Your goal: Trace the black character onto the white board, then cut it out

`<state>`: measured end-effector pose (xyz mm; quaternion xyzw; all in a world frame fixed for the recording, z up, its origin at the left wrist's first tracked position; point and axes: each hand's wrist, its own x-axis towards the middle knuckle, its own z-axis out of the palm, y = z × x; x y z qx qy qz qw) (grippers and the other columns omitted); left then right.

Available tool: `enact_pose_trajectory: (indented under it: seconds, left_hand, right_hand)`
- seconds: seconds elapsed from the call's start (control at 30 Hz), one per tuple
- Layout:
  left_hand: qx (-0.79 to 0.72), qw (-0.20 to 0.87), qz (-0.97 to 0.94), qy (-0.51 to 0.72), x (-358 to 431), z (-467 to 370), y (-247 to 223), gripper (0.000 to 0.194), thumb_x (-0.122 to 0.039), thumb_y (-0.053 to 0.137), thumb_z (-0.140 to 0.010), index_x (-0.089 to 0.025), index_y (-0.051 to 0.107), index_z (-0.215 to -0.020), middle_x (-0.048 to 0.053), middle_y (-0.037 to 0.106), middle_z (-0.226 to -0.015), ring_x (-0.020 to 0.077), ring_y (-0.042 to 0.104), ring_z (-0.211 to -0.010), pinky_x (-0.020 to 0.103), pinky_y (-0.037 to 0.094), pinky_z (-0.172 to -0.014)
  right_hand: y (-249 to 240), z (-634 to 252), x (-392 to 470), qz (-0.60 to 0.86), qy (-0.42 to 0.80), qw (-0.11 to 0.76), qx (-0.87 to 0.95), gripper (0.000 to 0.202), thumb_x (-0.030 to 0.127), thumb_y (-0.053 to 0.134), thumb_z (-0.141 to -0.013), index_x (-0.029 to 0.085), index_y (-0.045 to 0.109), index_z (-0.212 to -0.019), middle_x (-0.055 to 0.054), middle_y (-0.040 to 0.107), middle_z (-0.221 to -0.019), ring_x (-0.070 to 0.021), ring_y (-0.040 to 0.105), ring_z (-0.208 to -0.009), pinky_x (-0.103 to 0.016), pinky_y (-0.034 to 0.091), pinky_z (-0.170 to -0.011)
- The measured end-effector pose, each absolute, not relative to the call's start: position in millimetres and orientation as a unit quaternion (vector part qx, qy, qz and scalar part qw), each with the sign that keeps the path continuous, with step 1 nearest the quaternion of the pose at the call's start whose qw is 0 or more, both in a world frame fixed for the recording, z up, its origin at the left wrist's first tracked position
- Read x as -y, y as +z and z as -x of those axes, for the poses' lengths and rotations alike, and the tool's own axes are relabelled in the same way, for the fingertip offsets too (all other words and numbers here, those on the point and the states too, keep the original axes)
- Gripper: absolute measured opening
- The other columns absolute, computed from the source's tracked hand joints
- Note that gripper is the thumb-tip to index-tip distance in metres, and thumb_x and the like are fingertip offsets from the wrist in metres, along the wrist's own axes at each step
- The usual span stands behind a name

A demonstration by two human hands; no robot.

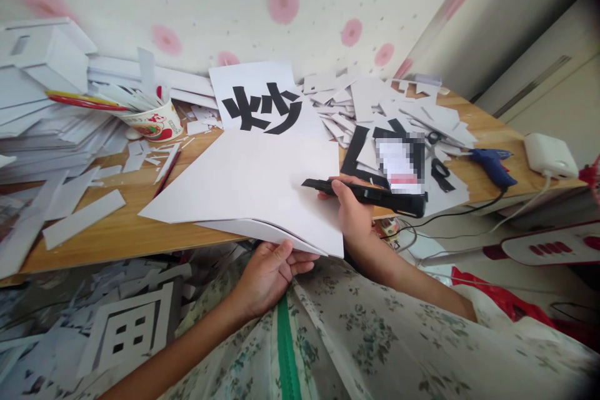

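Note:
My right hand [354, 209] is wrapped round a black utility knife [391, 197], its blade pointing left just above a large white sheet of board [262, 169]. At the near edge of that sheet, my left hand [272, 272] grips it, thumb at the edge and fingers curled beneath. The sheet's front part bows and a second layer shows under it. Behind it lies a white paper [250, 75] with a bold black printed Chinese character [262, 106]. Part of my right fingers is hidden behind the knife.
White offcuts [347, 106] heap along the wall. A paper cup [154, 122] holds pencils and strips at left, near stacked boards [42, 112]. To the right are black scissors [439, 169], a blue glue gun [492, 162] with its cord, and a white box [549, 155].

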<state>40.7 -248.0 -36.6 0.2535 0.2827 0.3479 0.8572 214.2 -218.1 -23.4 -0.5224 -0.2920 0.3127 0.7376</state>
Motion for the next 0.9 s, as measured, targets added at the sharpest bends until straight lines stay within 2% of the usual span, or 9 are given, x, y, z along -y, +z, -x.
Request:
enact_pose_trajectory:
  seconds: [0.17, 0.27, 0.43, 0.6, 0.73, 0.9]
  left_hand:
    - [-0.236, 0.88, -0.272, 0.308, 252.5, -38.8, -31.3, 0.026, -0.036, 0.078, -0.079, -0.015, 0.064, -0.083, 0.011, 0.077, -0.086, 0.0292, 0.073, -0.093, 0.029, 0.059, -0.07]
    - [-0.248, 0.874, -0.279, 0.312, 254.2, -36.9, -32.1, 0.023, -0.034, 0.076, -0.08, -0.014, 0.067, -0.084, 0.012, 0.077, -0.09, 0.0265, 0.074, -0.089, 0.029, 0.059, -0.072]
    - [-0.248, 0.874, -0.298, 0.293, 257.6, -28.0, -35.9, 0.026, -0.038, 0.08, -0.075, -0.014, 0.072, -0.081, 0.011, 0.077, -0.082, 0.0228, 0.074, -0.074, 0.026, 0.058, -0.065]
    - [-0.251, 0.843, -0.401, 0.255, 262.5, -14.8, -30.4, 0.027, -0.041, 0.075, -0.079, -0.015, 0.075, -0.087, 0.009, 0.077, -0.083, 0.0211, 0.072, -0.076, 0.029, 0.056, -0.074]
    - [-0.307, 0.792, -0.41, 0.333, 259.4, 1.4, -24.8, 0.028, -0.043, 0.075, -0.078, -0.015, 0.074, -0.083, 0.008, 0.076, -0.079, 0.0212, 0.072, -0.07, 0.029, 0.056, -0.069]
    - [-0.471, 0.632, -0.393, 0.474, 226.3, 46.0, 1.4, 0.035, -0.045, 0.084, -0.062, -0.014, 0.069, -0.068, 0.005, 0.071, -0.059, 0.0192, 0.065, -0.051, 0.03, 0.056, -0.056]
  right_hand:
    - [-21.9, -211.0, 215.2, 0.542, 0.285, 0.743, 0.271, 0.012, 0.034, 0.069, -0.074, 0.022, 0.066, -0.077, 0.004, 0.065, -0.063, -0.016, 0.064, -0.058, -0.032, 0.052, -0.065]
    - [-20.7, -211.2, 215.9, 0.545, 0.276, 0.747, 0.262, 0.012, 0.033, 0.07, -0.073, 0.023, 0.066, -0.076, 0.005, 0.065, -0.067, -0.0147, 0.064, -0.057, -0.03, 0.052, -0.063]
    - [-22.5, -214.6, 218.7, 0.569, 0.286, 0.732, 0.242, 0.018, 0.037, 0.071, -0.073, 0.021, 0.067, -0.081, 0.002, 0.067, -0.068, -0.0172, 0.066, -0.062, -0.032, 0.053, -0.069]
    - [-26.5, -218.8, 215.8, 0.562, 0.312, 0.731, 0.227, 0.023, 0.039, 0.071, -0.074, 0.019, 0.068, -0.085, 0.002, 0.069, -0.06, -0.0201, 0.069, -0.063, -0.034, 0.052, -0.071]
    - [-28.5, -227.0, 214.6, 0.561, 0.304, 0.734, 0.231, 0.022, 0.038, 0.071, -0.073, 0.019, 0.07, -0.084, 0.002, 0.067, -0.054, -0.0215, 0.069, -0.059, -0.037, 0.053, -0.072]
    - [-28.3, -232.6, 216.6, 0.556, 0.311, 0.729, 0.249, 0.021, 0.035, 0.069, -0.073, 0.017, 0.072, -0.084, 0.001, 0.066, -0.051, -0.0231, 0.069, -0.059, -0.039, 0.054, -0.073]
